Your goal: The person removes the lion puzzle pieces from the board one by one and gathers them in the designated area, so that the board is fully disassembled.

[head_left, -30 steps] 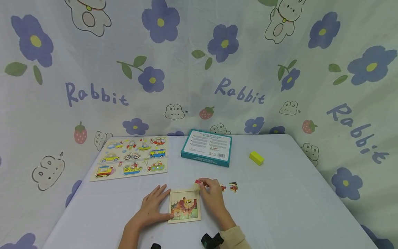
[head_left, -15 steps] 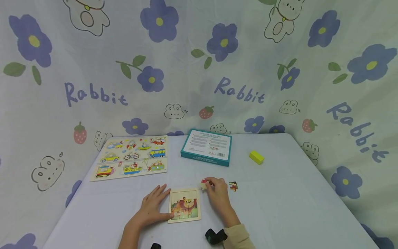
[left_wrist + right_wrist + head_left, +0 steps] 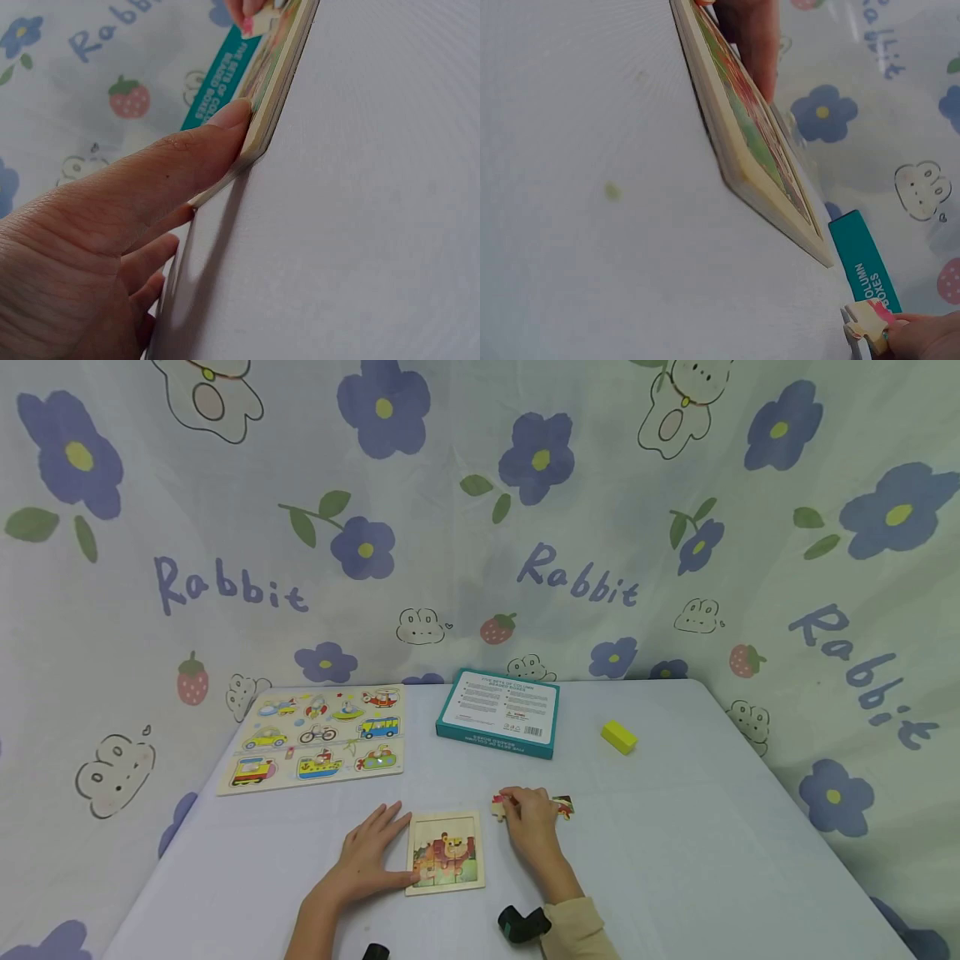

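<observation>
The left hand (image 3: pixel 367 856) lies at the left side of a small wooden jigsaw frame (image 3: pixel 481 852), its thumb on the lower left corner and its fingers stretched along the edge. Inside the frame, assembled pieces form a bear picture (image 3: pixel 453 852); the upper strip shows bare wood. To the right of the frame, the right hand (image 3: pixel 534 827) pinches a jigsaw piece (image 3: pixel 498 807) with a pink-red patch. That piece (image 3: pixel 866 322) is held close to the tabletop in the right wrist view. Another piece (image 3: pixel 564 807) lies just right of this hand, partly hidden behind it.
A wooden vehicle puzzle board (image 3: pixel 318 739) lies at the back left. Behind the frame is a teal box (image 3: pixel 497 712) with a white label, and a yellow block (image 3: pixel 618 737) sits farther right. Near the right wrist is a black object (image 3: pixel 522 925).
The right hand has moved right, away from the frame's top right corner, with the jigsaw piece in its fingers, toward the other piece. The left hand has stayed at the frame.
</observation>
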Motion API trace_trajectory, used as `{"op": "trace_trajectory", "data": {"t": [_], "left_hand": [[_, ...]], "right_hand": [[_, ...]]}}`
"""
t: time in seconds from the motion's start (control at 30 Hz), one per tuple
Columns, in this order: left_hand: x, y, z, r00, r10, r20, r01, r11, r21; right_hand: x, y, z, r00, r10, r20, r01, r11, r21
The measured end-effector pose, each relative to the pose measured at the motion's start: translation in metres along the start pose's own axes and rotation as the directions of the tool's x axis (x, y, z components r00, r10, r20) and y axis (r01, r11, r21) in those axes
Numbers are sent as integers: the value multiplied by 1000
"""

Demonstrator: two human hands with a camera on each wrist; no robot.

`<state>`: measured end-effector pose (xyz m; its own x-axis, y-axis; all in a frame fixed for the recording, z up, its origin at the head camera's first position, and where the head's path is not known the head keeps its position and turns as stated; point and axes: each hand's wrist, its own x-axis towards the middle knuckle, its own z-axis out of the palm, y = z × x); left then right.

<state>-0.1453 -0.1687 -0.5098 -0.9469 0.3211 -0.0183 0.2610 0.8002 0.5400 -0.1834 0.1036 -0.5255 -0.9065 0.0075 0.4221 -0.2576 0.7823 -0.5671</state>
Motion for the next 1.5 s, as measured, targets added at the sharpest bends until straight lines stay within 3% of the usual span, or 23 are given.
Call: {"op": "trace_trajectory", "data": {"t": [0.47, 1.13, 1.5], "left_hand": [[1, -4, 4, 1000, -23, 4, 23, 1000, -1], [2, -3, 2, 1000, -21, 6, 21, 1000, -2], [1, -7, 5, 1000, -6, -6, 6, 1000, -6]], "right_hand": [[-2, 0, 3, 999, -17, 39, 21, 996, -85], [-1, 3, 4, 997, -64, -42, 63, 997, -42], [-7, -6, 4, 999, -46, -13, 46, 999, 6]]}}
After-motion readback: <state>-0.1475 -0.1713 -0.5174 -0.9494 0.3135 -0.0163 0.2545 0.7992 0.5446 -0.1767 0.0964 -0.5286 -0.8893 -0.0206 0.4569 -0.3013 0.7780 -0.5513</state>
